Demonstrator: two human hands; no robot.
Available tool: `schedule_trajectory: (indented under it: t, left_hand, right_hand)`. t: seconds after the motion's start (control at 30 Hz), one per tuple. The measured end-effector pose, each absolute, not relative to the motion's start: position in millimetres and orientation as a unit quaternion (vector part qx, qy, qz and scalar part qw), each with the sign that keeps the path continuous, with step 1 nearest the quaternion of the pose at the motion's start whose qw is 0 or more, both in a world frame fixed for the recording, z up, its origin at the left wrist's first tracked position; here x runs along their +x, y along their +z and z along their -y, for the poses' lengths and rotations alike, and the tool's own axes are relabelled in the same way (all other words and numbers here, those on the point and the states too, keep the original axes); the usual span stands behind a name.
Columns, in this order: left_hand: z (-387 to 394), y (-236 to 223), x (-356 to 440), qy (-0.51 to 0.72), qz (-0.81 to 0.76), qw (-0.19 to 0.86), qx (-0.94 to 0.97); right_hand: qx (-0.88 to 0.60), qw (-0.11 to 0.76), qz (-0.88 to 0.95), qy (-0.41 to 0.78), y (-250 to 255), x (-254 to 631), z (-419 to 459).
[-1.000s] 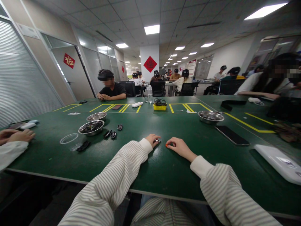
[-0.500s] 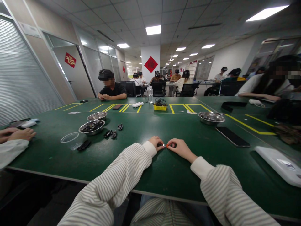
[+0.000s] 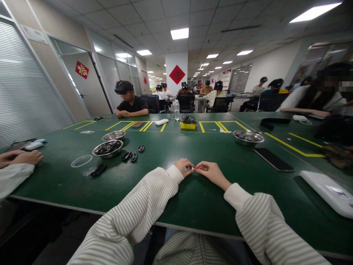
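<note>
Both my hands rest on the green table [image 3: 193,198], fingertips meeting at the middle. My left hand [image 3: 184,166] is closed in a pinch on a tiny silvery part [image 3: 191,169]. My right hand [image 3: 210,172] is also pinched, holding a small piece with a red tip [image 3: 194,169] against the silvery part. The two pieces touch between my fingertips; they are too small to name. Striped sleeves cover both my forearms.
Two steel bowls [image 3: 107,148] [image 3: 113,136] and loose black parts [image 3: 132,156] lie left of my hands, with a clear lid [image 3: 81,161]. Another bowl [image 3: 247,137], a phone [image 3: 273,159] and a white device [image 3: 328,192] lie right. Another person's hand [image 3: 24,157] rests far left; people sit opposite.
My hands, apart a second ago, have come together so the small pieces in each pinch now touch. Since half a second ago they have barely moved.
</note>
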State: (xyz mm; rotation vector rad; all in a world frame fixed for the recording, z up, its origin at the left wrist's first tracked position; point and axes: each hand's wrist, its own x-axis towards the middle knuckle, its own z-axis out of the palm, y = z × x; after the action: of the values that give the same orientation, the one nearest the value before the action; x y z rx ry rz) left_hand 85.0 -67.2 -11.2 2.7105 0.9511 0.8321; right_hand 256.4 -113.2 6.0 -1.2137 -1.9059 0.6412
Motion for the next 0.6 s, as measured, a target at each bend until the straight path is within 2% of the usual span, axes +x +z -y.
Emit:
schedule_trajectory:
  t: [0.33, 0.6]
  left_hand:
    - [71.3, -7.4, 83.8, 0.326, -0.293, 0.064, 0.897]
    - [71.9, -6.9, 83.3, 0.329, -0.28, 0.062, 0.9]
  right_hand:
    - [-0.455, 0.435, 0.696, 0.345, 7.0, 256.3, 114.5]
    - [-0.467, 0.438, 0.704, 0.308, 3.7, 257.6, 111.5]
